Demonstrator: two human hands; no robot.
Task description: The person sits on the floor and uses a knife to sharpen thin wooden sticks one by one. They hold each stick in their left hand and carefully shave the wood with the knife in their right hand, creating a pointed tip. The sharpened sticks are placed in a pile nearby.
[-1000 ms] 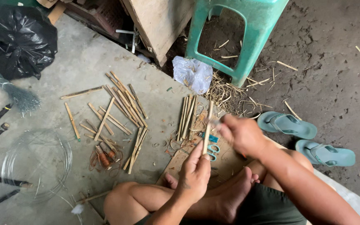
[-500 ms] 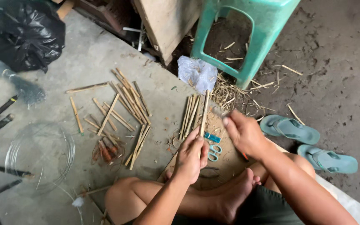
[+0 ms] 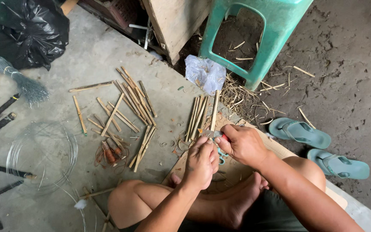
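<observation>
- Stool [image 3: 275,30]: teal-green plastic
- Flip-flops [image 3: 299,132]: same teal
- Bag [image 3: 31,30]: glossy black
- Bamboo sticks [image 3: 129,103]: pale tan
- Crumpled plastic [image 3: 206,73]: whitish-blue, translucent
- Concrete floor [image 3: 56,141]: grey

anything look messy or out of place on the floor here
Yes. Shavings lie strewn by the green stool, and cut bamboo sticks lie scattered at crossed angles on the concrete. Only the sticks ahead of the hands lie in a neat row.
</observation>
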